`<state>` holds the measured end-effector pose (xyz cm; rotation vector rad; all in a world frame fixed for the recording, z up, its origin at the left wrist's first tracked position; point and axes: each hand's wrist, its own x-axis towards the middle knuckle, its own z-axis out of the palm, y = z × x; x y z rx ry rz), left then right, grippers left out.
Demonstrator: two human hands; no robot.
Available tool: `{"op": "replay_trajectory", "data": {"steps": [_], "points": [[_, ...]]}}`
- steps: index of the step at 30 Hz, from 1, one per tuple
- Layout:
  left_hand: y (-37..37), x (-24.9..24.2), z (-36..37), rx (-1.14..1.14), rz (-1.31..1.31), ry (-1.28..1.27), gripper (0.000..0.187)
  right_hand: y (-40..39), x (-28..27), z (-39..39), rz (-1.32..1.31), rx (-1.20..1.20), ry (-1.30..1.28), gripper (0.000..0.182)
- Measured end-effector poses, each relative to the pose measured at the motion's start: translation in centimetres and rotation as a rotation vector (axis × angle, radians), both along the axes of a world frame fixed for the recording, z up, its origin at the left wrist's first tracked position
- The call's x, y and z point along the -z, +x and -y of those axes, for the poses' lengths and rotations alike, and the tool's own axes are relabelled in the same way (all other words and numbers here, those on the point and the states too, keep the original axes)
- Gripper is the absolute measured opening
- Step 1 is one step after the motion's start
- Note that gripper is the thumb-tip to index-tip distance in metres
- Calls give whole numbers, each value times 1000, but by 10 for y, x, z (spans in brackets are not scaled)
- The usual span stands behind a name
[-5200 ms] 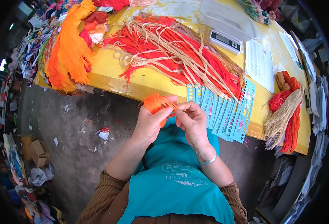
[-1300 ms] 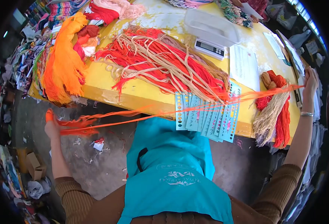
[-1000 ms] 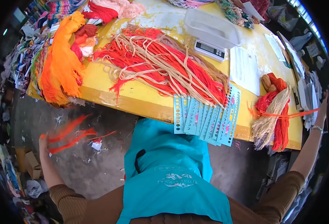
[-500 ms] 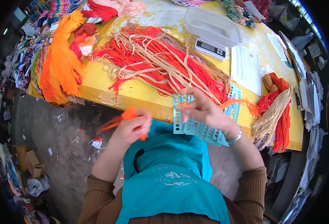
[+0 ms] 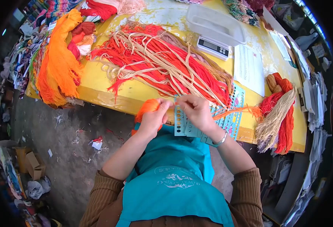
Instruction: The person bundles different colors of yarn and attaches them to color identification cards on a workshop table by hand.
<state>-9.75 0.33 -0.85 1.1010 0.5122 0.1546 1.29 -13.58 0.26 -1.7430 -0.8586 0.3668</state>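
Observation:
My left hand is closed around a bunch of orange thread, which shows above and below the fingers at the table's front edge. Close to its fingertips, my right hand is pinched, thumb against forefinger; whatever is between those fingertips is too small to make out. Under the right hand lie several light-blue punched thread cards, overlapping and jutting over the edge. A loose orange strand crosses the cards to the right of that hand.
A long heap of red and beige thread lies across the yellow table. Orange skeins hang over the left edge. Behind are a digital scale with a clear plastic tray, and a printed sheet. More skeins lie right.
My left hand has moved right and up with the orange thread, closer to my right hand. The right hand has drawn its fingers into a pinch; the orange loop at its fingertips no longer shows.

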Motion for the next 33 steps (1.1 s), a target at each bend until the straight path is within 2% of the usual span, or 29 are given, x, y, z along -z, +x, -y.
{"op": "replay_trajectory", "data": {"steps": [1, 2, 5, 9, 11, 14, 18, 20, 23, 27, 29, 33], "points": [[0, 0, -2, -32, -13, 29, 25, 6, 4, -1, -97, 80, -20, 8], [0, 0, -4, -41, -66, 25, 32, 15, 11, -2, -73, 108, -84, 11], [-1, -10, -8, 13, -171, -68, 31, 24, 34, -4, -145, 114, -108, 12], [3, -14, -11, 42, -208, -121, 33, 22, 29, -7, -113, 130, -157, 14], [5, -5, -15, 78, -180, -37, 36, 24, 35, -7, -74, 138, -182, 16], [5, -19, -9, 135, -212, 38, 44, 23, 30, -6, -60, 114, -193, 14], [3, -29, 0, 71, -218, -42, 39, 22, 24, -6, -52, 127, -243, 14], [6, -32, -2, 67, -270, -124, 39, 22, 28, -6, -19, 117, -183, 15], [10, -8, -16, 101, -249, -197, 41, 24, 35, -5, -38, 125, -159, 15], [19, -7, -12, 220, -199, -92, 33, 25, 30, -4, -79, 127, -186, 15], [23, -8, -4, 167, -215, 42, 26, 25, 32, -4, -76, 117, -167, 14], [30, 0, -2, 119, -221, 58, 22, 25, 32, -4, -79, 106, -121, 14]]}}
